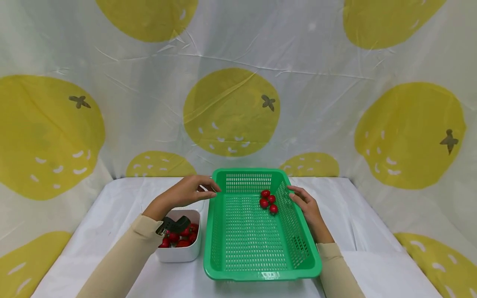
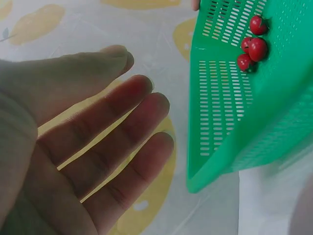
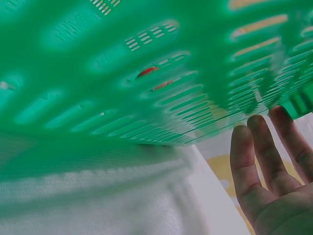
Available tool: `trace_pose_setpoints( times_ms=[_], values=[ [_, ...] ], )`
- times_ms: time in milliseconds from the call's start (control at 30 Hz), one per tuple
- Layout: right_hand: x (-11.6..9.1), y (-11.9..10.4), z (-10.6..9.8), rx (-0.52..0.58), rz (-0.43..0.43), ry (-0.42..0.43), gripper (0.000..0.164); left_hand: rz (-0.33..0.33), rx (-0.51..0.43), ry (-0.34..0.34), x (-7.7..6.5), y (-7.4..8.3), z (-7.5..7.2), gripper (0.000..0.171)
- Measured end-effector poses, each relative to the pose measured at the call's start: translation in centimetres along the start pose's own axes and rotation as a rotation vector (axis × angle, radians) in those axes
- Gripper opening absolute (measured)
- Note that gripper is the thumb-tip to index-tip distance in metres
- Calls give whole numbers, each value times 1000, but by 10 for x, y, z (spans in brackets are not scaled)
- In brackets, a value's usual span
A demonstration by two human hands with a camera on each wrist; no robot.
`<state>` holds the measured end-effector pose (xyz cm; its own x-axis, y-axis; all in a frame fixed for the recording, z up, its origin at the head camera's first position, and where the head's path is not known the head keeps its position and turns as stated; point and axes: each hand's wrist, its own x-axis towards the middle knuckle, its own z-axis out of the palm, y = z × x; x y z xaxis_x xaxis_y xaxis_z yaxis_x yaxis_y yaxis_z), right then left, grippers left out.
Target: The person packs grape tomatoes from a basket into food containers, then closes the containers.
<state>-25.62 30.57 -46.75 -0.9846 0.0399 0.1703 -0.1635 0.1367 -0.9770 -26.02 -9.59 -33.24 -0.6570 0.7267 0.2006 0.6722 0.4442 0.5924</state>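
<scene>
A green perforated plastic basket stands on the table. Several small red cherry tomatoes lie inside it, by its right wall; in the left wrist view the tomatoes look glossy, with dark stem ends. My left hand hovers near the basket's back left side, fingers loosely extended and holding nothing. At the right side, my right hand lies along the outer wall, its fingertips near the rim. The right wrist view shows the straight fingers at the basket wall; whether they press on it is hard to tell.
Left of the basket, partly under my left forearm, stands a white box holding several more red fruits. White cloth covers the table. A curtain printed with yellow fruits hangs behind and on both sides.
</scene>
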Motion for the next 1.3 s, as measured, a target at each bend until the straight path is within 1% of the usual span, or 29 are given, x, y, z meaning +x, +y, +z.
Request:
trace_pose_setpoints(
  times_ms=[67, 133, 367, 567, 767, 867, 1000, 1167, 1300],
  values=[
    [-1, -2, 0, 14, 16, 3, 44, -9, -7, -4, 9, 0, 1, 17],
    [-2, -5, 1, 24, 20, -2, 44, -1, -11, -8, 17, 0, 2, 18],
    [-11, -25, 6, 22, 19, -13, 44, 12, -13, -17, 46, -4, 12, 20],
    [-13, -28, 7, 13, 9, -5, 44, -1, -19, -16, 74, -2, 23, 20],
    [-13, -28, 7, 18, 4, -10, 44, -17, -26, -43, 99, -2, 38, 22],
    [-13, -28, 6, 6, 4, -15, 44, -38, -45, -49, 109, -2, 45, 23],
    [-13, -28, 6, -8, 0, -17, 44, -82, -60, -32, 120, -4, 53, 22],
    [-13, -27, 6, 7, 10, -26, 45, -132, -97, -16, 130, -11, 66, 22],
    [-12, -27, 6, 11, 12, -20, 45, -143, -131, -16, 136, -16, 75, 22]
  ],
)
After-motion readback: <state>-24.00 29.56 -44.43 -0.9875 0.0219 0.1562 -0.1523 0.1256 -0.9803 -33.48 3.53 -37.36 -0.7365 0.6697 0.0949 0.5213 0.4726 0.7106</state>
